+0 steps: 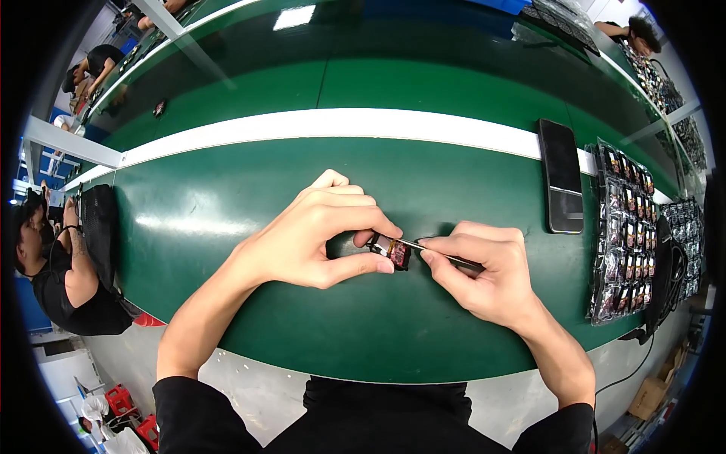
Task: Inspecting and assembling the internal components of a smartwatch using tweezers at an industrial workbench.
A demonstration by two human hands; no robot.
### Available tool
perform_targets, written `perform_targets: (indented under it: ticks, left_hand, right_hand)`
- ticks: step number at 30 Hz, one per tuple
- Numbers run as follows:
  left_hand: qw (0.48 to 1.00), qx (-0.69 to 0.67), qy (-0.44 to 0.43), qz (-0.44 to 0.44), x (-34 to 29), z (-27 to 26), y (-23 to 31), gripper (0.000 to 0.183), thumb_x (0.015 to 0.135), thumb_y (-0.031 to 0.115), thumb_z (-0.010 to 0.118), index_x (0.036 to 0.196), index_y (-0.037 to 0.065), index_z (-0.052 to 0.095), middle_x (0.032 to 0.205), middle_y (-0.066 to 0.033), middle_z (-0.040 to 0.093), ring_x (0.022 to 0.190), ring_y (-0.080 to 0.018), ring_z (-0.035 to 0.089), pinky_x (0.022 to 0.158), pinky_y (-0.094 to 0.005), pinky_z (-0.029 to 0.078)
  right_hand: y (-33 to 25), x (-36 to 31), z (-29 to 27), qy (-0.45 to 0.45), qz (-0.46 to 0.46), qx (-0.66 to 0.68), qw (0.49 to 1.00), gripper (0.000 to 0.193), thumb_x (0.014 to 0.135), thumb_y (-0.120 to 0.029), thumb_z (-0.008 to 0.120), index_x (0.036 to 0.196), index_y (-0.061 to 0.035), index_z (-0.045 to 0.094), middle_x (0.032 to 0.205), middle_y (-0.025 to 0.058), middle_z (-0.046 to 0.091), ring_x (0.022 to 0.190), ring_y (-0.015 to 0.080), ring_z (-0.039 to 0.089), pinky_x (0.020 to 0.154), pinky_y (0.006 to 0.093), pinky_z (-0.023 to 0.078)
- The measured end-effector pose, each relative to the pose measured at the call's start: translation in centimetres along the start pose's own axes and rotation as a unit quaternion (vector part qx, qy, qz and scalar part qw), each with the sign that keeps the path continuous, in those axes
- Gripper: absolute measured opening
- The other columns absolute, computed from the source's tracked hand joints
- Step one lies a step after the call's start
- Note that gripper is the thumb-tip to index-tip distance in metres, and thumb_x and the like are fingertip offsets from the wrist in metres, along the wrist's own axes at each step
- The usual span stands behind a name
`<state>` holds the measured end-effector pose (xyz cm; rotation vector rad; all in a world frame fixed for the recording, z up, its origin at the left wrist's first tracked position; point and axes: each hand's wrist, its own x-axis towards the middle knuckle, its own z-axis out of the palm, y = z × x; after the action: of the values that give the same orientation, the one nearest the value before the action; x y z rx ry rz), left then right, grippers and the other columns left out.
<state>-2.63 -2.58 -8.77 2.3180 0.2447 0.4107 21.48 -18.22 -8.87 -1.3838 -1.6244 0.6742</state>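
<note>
My left hand (321, 231) pinches a small black part (397, 254) between thumb and fingers, over the middle of the green table (302, 325). The part has a shiny face with reddish and yellow patches; its exact kind is too small to make out. In my right hand (484, 265) is a slim tweezers-like metal tool (413, 244), gripped between thumb and forefinger. Its tip points left and meets the upper edge of the black part. The tool's dark rear end shows below the right forefinger.
A dark phone (560, 178) leans across the white rail (333, 123) at right. Beyond it lie clear plastic trays (624, 234) with several small black parts, next to a black cable (669, 265). A person in black (76, 280) sits at left. Another small part (159, 108) lies behind the rail.
</note>
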Motion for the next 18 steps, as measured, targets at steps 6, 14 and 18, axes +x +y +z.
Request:
perform_targets:
  ticks: [6, 14, 18]
  left_hand:
    - [1.0, -0.012, 0.006, -0.009, 0.05, 0.01, -0.11, 0.035, 0.084, 0.023, 0.097, 0.114, 0.008, 0.087, 0.077, 0.0019, 0.065, 0.075, -0.0158, 0.058, 0.084, -0.0363, 0.035]
    - [1.0, -0.003, -0.001, -0.015, -0.16, -0.15, -0.07, 0.04, 0.082, 0.024, 0.098, 0.116, 0.008, 0.084, 0.079, 0.0024, 0.069, 0.074, -0.0149, 0.059, 0.085, -0.0351, 0.036]
    - [0.999, -0.009, 0.0, -0.037, 0.26, -0.19, 0.65, 0.047, 0.079, 0.024, 0.1, 0.12, 0.009, 0.083, 0.08, 0.0033, 0.069, 0.075, -0.0137, 0.059, 0.086, -0.0346, 0.037]
  right_hand:
    - [0.17, -0.11, -0.12, 0.005, -0.01, 0.001, 1.0, 0.014, 0.093, 0.001, 0.084, 0.107, 0.0002, 0.087, 0.07, 0.0052, 0.067, 0.053, 0.0115, 0.056, 0.047, 0.0306, 0.04]
    - [0.29, -0.23, -0.05, 0.007, -0.027, -0.011, 1.0, 0.016, 0.091, 0.001, 0.085, 0.106, -0.0002, 0.087, 0.069, 0.0048, 0.066, 0.053, 0.0117, 0.057, 0.046, 0.0311, 0.04]
    - [0.26, -0.31, -0.83, 0.043, -0.009, -0.007, 0.999, 0.016, 0.092, 0.002, 0.086, 0.108, 0.0013, 0.086, 0.071, 0.0036, 0.067, 0.055, 0.0089, 0.057, 0.047, 0.0294, 0.039]
